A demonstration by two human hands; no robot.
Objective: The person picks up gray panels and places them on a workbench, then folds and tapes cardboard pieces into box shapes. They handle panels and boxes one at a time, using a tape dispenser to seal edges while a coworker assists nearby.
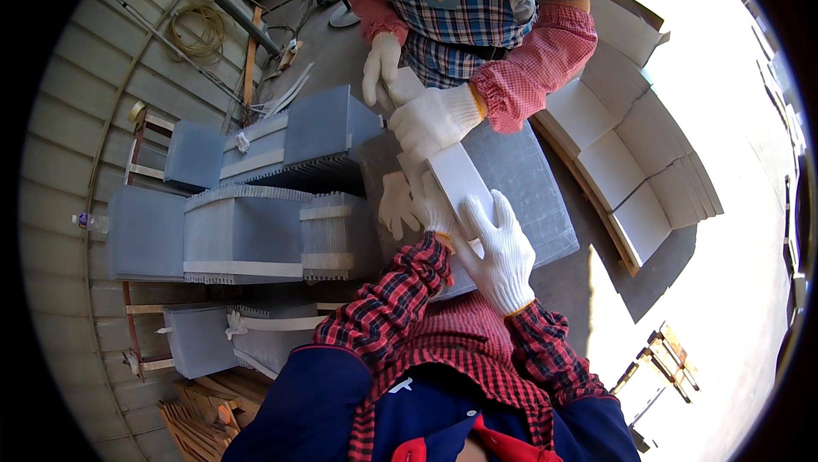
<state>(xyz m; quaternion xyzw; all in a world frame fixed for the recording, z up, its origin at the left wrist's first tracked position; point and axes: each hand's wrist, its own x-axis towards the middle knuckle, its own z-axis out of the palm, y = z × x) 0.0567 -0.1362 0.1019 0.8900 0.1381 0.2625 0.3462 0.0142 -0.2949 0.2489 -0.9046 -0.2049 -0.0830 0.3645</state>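
White narrow panel (461, 177) at frame centre, above grey slab (541, 194). Left hand (432, 206) curled at left edge, right hand (503, 249) splayed at near end; grip: cannot tell. Step: probably aligning; next calls for matching co-worker's gloved hand (433, 124).

White panel (461, 174): long, narrow and straight-edged; visible face flat, pale and plain. Pose: aslant over the middle part of the grey tabletop (541, 189), its length running from the tabletop's far left toward its near right. Contact with the tabletop cannot be determined; the panel's ends are obscured.
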